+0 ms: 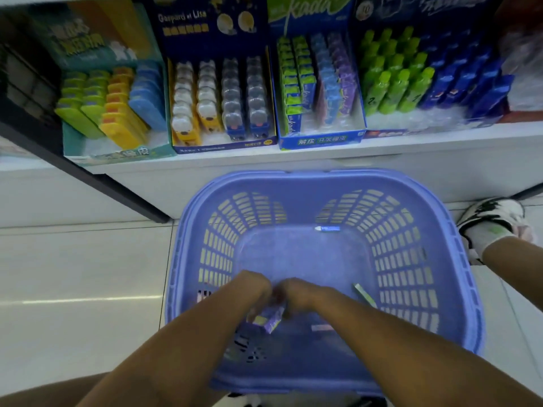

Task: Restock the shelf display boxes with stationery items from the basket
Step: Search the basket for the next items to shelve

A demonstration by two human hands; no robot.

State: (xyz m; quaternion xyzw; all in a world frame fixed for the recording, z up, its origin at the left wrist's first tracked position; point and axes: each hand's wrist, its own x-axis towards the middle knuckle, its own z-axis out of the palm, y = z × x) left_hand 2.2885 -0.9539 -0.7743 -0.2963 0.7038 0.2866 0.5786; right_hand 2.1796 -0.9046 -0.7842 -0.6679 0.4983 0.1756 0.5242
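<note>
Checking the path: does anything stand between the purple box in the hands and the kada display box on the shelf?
Nothing visible blocks it. The purple box, held by left hand and right hand, only has to clear the basket rim; the kada display box stands open-topped.

Purple basket [458, 259] is sitting on the tiled floor [73, 274], directly before the white shelf [264, 160]. Left hand [255, 289] and right hand [300, 292] are hanging down inside its near side, knuckles almost touching. A small purple box [272, 318] is showing just beneath and between them; the fingers are blurring out, so the grip cannot be confirmed. A blue item [327, 229] is lying at the far edge of the basket bottom. A green item [364, 293] is leaning at the right wall. On the shelf, a teal display box [123, 155], a dark blue display box [223, 146] and a kada display box [321, 140] are standing side by side.
</note>
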